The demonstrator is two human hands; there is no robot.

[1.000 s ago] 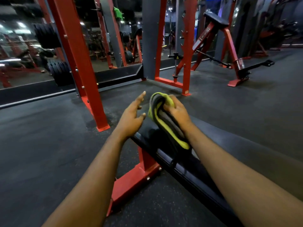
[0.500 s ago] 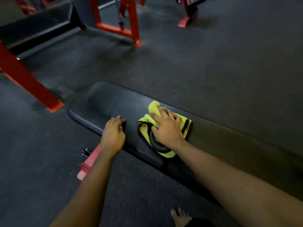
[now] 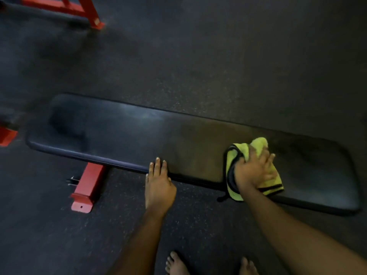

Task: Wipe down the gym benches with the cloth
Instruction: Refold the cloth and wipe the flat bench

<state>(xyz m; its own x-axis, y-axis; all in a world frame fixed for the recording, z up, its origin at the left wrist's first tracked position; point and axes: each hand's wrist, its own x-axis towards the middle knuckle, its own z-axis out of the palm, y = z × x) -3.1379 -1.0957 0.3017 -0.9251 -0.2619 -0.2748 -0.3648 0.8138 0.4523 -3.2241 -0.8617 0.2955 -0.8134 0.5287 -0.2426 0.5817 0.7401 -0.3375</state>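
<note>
On the right half of the gym bench (image 3: pixel 119 135), near its front edge, sits the cloth (image 3: pixel 258 145): yellow-green microfibre w/ dark trim, bunched into a thick wad. One corner hangs over the near edge. The right hand (image 3: pixel 254 171) lies on top of it, palm down, fingers (image 3: pixel 268 158) fairly straight and spread, pressing rather than clenching. That hand is a bit blurred, so I can't tell if the thumb is tucked under a fold. The left hand (image 3: pixel 158 185) rests on the near edge around mid-length. It's flat and relaxed, holds nothing, and prob. just braces the body.

The pad is long, black and vinyl-looking. Its left part looks bluish w/ a sheen and its right part duller, which may only be the lighting. Below it shows a red steel foot (image 3: pixel 87 187) on the dark speckled rubber floor (image 3: pixel 218 56). More red frame (image 3: pixel 79 8) sits at top left, and bare toes (image 3: pixel 176 264) at the bottom.

Handling, as I judge it:
- The cloth is soft, light and limp, w/ no stiffness. It will fold or roll under the palm if pushed w/o downward pressure.
- Best taken flat under the whole palm, w/ a fold pinched by the thumb so it doesn't slip out mid-stroke.
- The loose corner could snag on the edge.
- Vinyl is likely smooth, so the cloth should glide easily.
- The bench looks heavy and steady, so it shouldn't shift under a wipe.
</note>
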